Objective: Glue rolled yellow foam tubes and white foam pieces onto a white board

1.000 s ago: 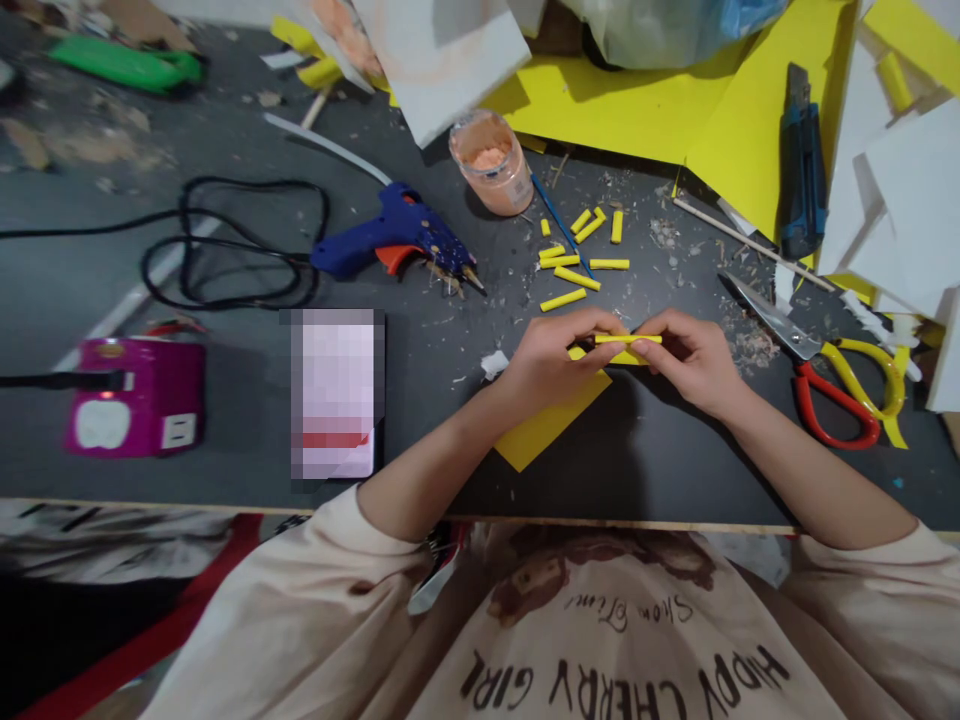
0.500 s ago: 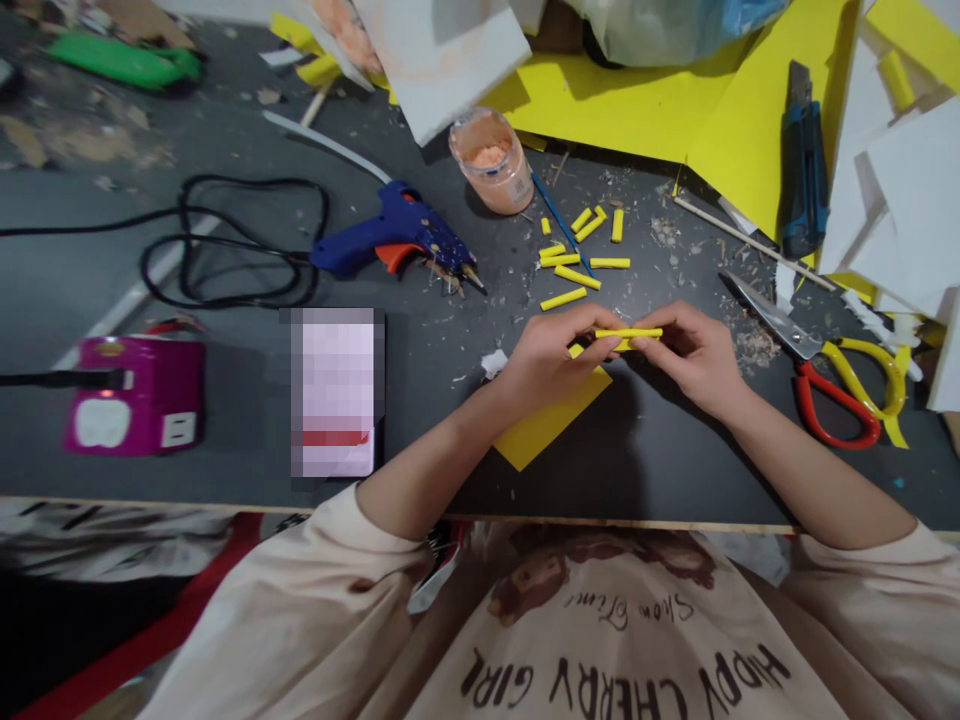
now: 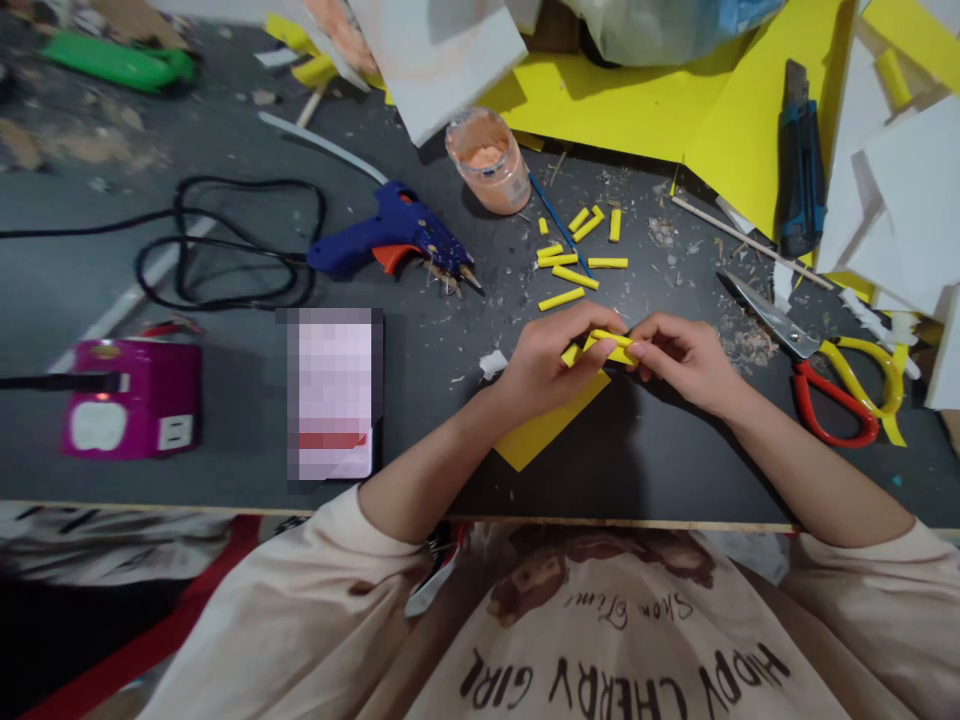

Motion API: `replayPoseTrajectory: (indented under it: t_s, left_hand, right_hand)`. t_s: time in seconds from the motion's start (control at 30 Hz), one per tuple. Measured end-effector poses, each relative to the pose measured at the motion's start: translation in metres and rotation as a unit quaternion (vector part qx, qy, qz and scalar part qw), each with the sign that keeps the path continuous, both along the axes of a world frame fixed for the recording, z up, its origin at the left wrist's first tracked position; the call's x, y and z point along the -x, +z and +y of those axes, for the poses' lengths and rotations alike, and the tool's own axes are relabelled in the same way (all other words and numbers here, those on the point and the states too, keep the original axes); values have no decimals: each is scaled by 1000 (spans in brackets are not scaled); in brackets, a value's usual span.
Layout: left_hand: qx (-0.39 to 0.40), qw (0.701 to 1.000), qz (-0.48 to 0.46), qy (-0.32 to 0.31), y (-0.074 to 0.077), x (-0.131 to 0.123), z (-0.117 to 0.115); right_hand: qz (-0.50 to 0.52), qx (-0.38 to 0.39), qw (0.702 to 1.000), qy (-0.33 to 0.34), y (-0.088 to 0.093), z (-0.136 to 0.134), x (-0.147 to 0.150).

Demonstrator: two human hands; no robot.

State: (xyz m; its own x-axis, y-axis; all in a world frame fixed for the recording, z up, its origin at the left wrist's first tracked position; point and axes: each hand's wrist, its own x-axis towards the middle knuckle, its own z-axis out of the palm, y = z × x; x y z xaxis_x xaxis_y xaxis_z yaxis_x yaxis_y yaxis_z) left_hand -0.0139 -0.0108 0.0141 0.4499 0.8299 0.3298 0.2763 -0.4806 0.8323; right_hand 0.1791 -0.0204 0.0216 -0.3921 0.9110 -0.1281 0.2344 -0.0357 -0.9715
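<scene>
Between my two hands is a narrow folded strip of yellow paper (image 3: 615, 341), held a little above the dark table. My left hand (image 3: 551, 355) pinches its left part with thumb and fingers. The other end is gripped by my right hand (image 3: 679, 358), thumb against fingertips. Below my left hand lies a flat yellow paper sheet (image 3: 551, 425), partly covered by that hand. Several short yellow rolls (image 3: 561, 299) are scattered just beyond my hands, near a thin blue stick (image 3: 551, 210).
A blue glue gun (image 3: 394, 235), a jar of peach paste (image 3: 491, 165) and a phone (image 3: 335, 395) lie leftward. Scissors (image 3: 814, 365) and a box cutter (image 3: 801, 170) are at right. Yellow sheets (image 3: 600, 105) cover the back. A purple box (image 3: 133, 398) with a cord sits far left.
The yellow strip has tilted between my fingers, showing more of its face, its right end now lower. My right hand has shifted slightly down. The things on the table stay put.
</scene>
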Motion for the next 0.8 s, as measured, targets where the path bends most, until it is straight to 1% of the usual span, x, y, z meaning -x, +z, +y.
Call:
replayPoseTrajectory:
  t_s: [0.07,0.2,0.33,0.43,0.5,0.57,0.7,0.8]
  left_hand:
    - [11,1000,5,-19,0,1,0]
    - [66,997,3,-40,-1,4,0]
    - [100,994,-4,-43,-1,5,-1]
    - [141,989,-23,-31,-1,2,-1]
    - [180,982,-46,-19,0,0,1]
    - [202,978,-47,-12,0,-2,2]
    - [188,982,-19,-1,-1,-6,3]
    - [161,986,-33,6,-1,-7,1]
  right_hand:
    - [4,19,1000,25,2,1,-1]
    - [18,57,996,71,6,2,-2]
    - [3,56,995,83,6,0,0]
    - [0,29,998,54,4,-4,4]
    - [10,17,1000,13,2,-7,7]
    - [28,19,999,-25,0,-11,10]
    - [40,1,997,-73,-2,-16,15]
    - [34,3,995,-94,-3,-17,18]
